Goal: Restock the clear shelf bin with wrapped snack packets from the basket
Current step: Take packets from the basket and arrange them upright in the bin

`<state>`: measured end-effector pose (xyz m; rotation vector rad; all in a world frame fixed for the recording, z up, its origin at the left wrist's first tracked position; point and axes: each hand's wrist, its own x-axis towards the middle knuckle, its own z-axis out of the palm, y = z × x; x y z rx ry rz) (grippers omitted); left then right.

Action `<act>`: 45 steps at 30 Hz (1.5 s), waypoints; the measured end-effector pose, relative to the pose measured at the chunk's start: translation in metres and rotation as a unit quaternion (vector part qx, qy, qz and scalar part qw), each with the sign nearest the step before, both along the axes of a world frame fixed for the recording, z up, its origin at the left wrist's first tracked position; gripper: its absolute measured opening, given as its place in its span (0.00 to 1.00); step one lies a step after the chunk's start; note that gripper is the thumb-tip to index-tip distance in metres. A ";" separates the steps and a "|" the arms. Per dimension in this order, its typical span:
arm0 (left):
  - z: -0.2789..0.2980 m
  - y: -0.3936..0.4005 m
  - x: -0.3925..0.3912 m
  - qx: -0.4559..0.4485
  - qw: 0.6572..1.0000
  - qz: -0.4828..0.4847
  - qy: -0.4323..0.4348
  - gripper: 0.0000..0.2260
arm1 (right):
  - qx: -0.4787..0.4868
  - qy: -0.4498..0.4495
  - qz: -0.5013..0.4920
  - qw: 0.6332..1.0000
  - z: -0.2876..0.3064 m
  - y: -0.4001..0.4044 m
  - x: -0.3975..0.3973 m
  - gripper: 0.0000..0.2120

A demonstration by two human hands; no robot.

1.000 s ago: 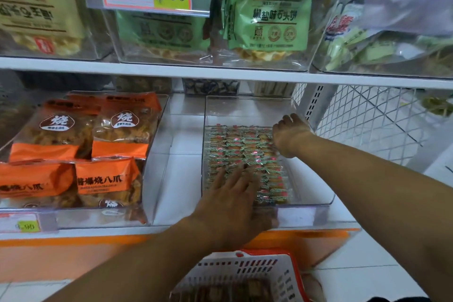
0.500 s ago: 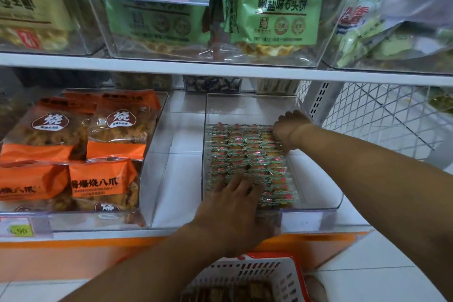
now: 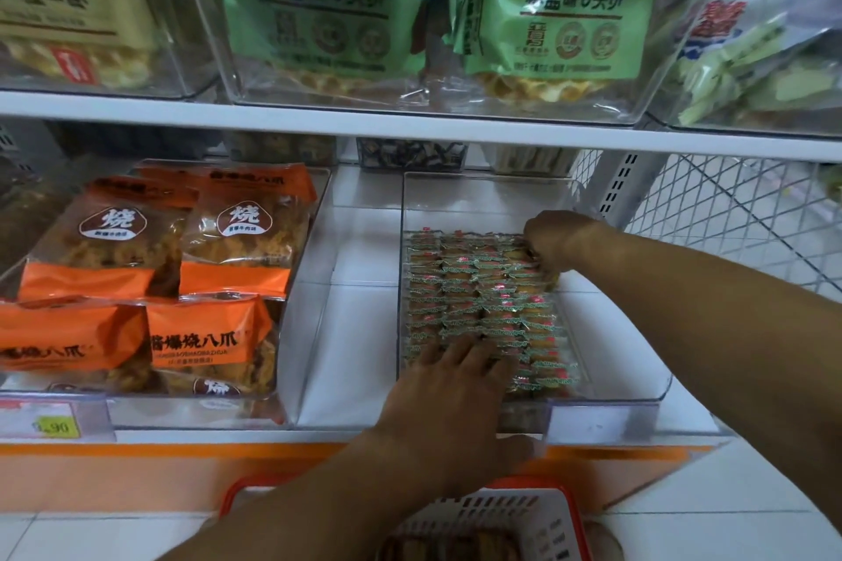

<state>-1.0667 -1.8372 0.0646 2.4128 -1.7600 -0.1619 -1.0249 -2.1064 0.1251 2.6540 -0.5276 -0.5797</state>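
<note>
We see the clear rectangular plastic shelf bin [image 3: 610, 383] on the white lower shelf, its floor covered by tidy rows of small green-and-red wrapped snack packets [image 3: 474, 301]. Our left hand [image 3: 451, 396] lies flat at the bin's front, fingers straight and spread on the nearest packets. Our right hand [image 3: 553, 237] reaches to the back-right corner of those rows, fingers curled down onto the packets (whether it pinches one, we cannot tell). Below the bin's front edge sits the white slotted plastic basket with a red rim [image 3: 496, 519], more packets inside.
</note>
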 end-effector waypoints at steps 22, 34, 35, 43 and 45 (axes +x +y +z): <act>0.009 0.002 -0.003 0.011 1.000 -0.009 -0.006 0.36 | 0.003 -0.117 -0.069 0.991 -0.004 0.012 -0.003 0.15; 0.044 0.043 -0.020 -0.106 0.990 -0.026 -0.087 0.22 | 0.004 -0.238 0.029 0.971 0.055 0.096 -0.063 0.09; 0.044 0.054 -0.023 -0.163 0.980 -0.027 -0.108 0.14 | 0.005 -0.252 0.041 0.967 0.062 0.112 -0.076 0.07; -0.056 0.150 -0.031 0.038 0.991 0.097 0.081 0.13 | 0.313 0.082 0.096 0.941 -0.022 0.238 -0.145 0.10; -0.106 0.169 -0.031 0.157 0.973 0.121 0.120 0.20 | 0.368 0.119 0.057 0.920 -0.092 0.255 -0.151 0.13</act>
